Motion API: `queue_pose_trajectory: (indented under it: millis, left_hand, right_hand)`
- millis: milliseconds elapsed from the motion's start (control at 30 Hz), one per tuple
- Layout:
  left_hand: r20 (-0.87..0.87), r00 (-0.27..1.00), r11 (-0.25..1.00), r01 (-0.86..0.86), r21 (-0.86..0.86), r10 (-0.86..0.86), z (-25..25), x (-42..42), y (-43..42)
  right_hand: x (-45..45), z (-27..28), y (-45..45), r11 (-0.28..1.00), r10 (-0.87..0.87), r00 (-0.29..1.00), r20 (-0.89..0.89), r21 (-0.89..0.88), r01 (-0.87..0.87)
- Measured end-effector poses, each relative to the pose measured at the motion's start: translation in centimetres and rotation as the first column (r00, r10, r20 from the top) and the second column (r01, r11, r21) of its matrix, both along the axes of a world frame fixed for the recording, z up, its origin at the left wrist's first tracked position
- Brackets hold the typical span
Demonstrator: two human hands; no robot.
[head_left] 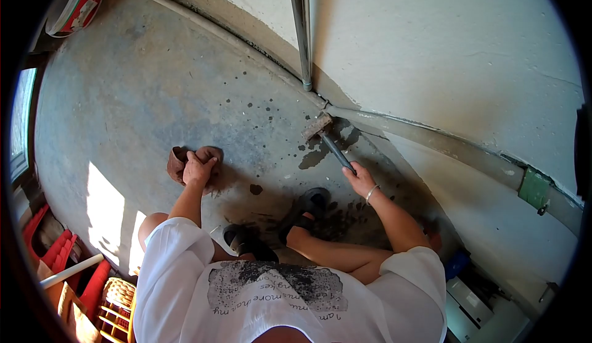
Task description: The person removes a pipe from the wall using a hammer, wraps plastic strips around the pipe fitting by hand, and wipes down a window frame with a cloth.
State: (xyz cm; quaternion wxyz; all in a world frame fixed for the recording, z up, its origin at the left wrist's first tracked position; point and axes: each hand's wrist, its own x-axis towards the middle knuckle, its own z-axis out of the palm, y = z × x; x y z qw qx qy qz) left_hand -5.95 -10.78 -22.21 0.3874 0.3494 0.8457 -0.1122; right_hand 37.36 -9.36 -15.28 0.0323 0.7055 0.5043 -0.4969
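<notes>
A grey floor (pixel 142 96), dotted with dark spots (pixel 250 104), spreads out to a pale wall (pixel 462 47) on the far and right sides (its paint is stained in places). A pipe (pixel 228 36) follows the wall's foot at far left, and a metal pole (pixel 300 28) rises near the middle. At left, a window (pixel 22 124) stands by bright sunlight patches (pixel 103 204). A bucket (pixel 77 11) sits far left; wickerwork (pixel 117 297), near left; a white box (pixel 467 303), near right.
</notes>
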Motion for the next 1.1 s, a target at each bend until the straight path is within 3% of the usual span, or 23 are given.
queue_pose_trajectory:
  millis: [100,200,300,433,567,733,867,1033,1100]
  left_hand:
    - [-0.011,1.0,1.0,0.015,-0.016,-0.015,-0.3,-0.1,-0.4]
    - [-0.008,1.0,0.999,0.02,0.028,-0.019,-0.8,-0.4,-0.3]
    - [-0.011,1.0,1.0,0.008,0.012,-0.008,-0.3,-0.1,-0.4]
    - [-0.01,1.0,1.0,-0.002,-0.023,0.002,0.1,0.1,0.0]
    - [-0.011,1.0,1.0,-0.004,-0.011,0.004,-0.1,0.0,0.1]
    - [-0.017,1.0,1.0,0.014,-0.02,-0.014,-0.2,0.0,-0.1]
    - [-0.025,1.0,1.0,-0.002,-0.022,0.002,-0.2,0.1,0.0]
    - [-0.019,1.0,1.0,0.01,-0.008,-0.01,-0.2,-0.1,-0.3]
    - [0.002,1.0,1.0,0.021,0.009,-0.021,-0.5,0.0,-0.3]
  right_hand:
    - [-2.0,-3.4,0.0,0.994,-0.008,0.991,-0.133,0.104,0.022]
    - [-3.8,-3.7,1.7,0.998,-0.044,0.987,-0.154,0.041,0.05]
    - [-2.1,-2.0,1.4,0.992,0.026,0.991,-0.13,0.13,-0.009]
    - [1.0,-0.7,0.1,0.999,0.038,0.997,-0.067,0.034,-0.036]
    - [1.1,-1.5,-0.1,0.994,0.065,0.996,-0.058,0.094,-0.059]
    - [0.2,-2.6,-0.6,0.998,-0.056,0.99,-0.126,0.035,0.061]
    - [0.6,-3.0,-1.0,0.993,0.018,0.998,-0.056,0.12,-0.012]
    - [-1.8,-2.1,-0.6,0.991,-0.133,0.983,-0.13,-0.006,0.134]
    - [-0.1,-1.9,-0.8,0.994,-0.1,0.988,-0.114,0.025,0.104]
